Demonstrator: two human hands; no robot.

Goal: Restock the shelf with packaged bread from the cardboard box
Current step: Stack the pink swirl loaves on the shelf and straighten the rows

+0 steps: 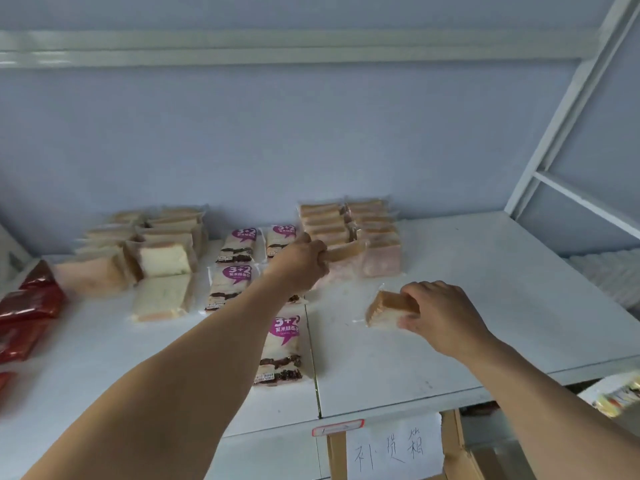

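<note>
Left hand (302, 259): fingers grasping one bread pack (346, 252) at the rear stack (349, 225). Right hand (440, 315): fingers grasping another bread pack (384, 308) on the white shelf (467, 299).

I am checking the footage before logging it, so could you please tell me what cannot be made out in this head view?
- Cardboard box: cut off by the bottom edge, contents hidden under the shelf.
- Red packets: blurred, cut by the left edge.
- Bread pack in the left hand: partly covered by fingers.
- Purple labels: small print unreadable.
</note>
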